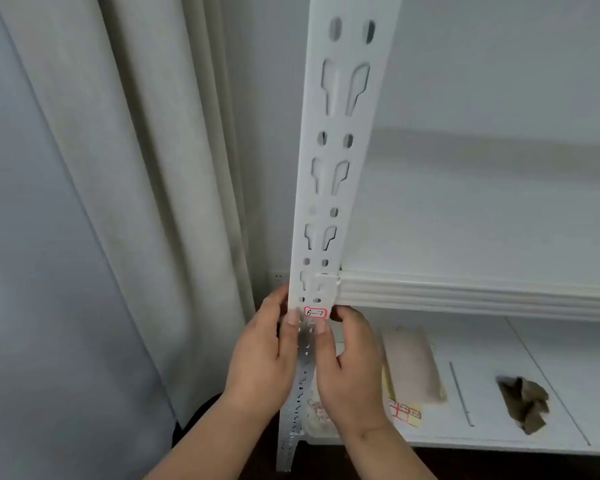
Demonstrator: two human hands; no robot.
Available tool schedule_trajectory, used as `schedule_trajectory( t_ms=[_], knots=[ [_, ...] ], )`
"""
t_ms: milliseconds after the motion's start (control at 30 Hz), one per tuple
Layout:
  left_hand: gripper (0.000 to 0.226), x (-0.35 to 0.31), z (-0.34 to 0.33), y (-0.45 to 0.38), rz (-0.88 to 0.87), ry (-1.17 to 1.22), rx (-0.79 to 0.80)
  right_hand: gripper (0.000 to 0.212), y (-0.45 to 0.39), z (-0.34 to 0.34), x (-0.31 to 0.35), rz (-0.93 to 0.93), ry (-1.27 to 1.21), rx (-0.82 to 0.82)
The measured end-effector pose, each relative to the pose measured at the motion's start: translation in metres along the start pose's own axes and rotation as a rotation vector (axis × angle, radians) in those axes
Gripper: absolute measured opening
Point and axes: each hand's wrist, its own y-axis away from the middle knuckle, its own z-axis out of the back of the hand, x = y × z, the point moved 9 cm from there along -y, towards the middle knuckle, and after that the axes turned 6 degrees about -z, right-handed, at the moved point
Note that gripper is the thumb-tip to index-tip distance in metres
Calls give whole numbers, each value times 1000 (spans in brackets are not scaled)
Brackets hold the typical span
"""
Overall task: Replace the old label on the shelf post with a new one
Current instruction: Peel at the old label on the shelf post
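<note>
A white slotted shelf post (340, 140) runs down the middle of the view. A small white label (315, 312) with a red border, marked "6-7", sits flat on its face just below the upper shelf's level. My left hand (264, 355) wraps the post's left edge, thumb on the front beside the label. My right hand (350, 362) holds the right edge, with its thumb on the post just below the label and fingers curled behind. A yellow sheet of red-bordered labels (406, 413) lies on the lower shelf.
The upper white shelf (482, 292) juts right from the post. On the lower shelf (551, 358) lie a pale long pad (411, 365) and a crumpled brown scrap (525, 403). Grey curtains (136, 202) hang to the left.
</note>
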Motion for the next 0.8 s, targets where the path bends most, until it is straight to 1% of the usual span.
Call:
schedule_trajectory(
  t_ms=[33,67,133,267,467,567,800],
  knots=[
    [30,2,-3,1,-1,55,-9,25,-1,0,0,17,-49,-8],
    [30,3,-4,1,21,63,-21,26,-1,-2,-1,18,-68,-5],
    [29,8,-6,1,11,93,-70,28,-2,-7,-9,14,-125,14],
    [28,14,-9,3,-51,105,-149,31,3,-10,-15,40,-187,-6],
    [38,19,-15,7,-165,124,-165,36,0,-14,-29,35,-310,-34],
    [38,19,-17,8,-225,122,-170,30,1,-12,-31,34,-394,-44],
    [29,17,-15,7,-208,187,-187,22,0,-11,-28,-40,-435,-35]
  ],
)
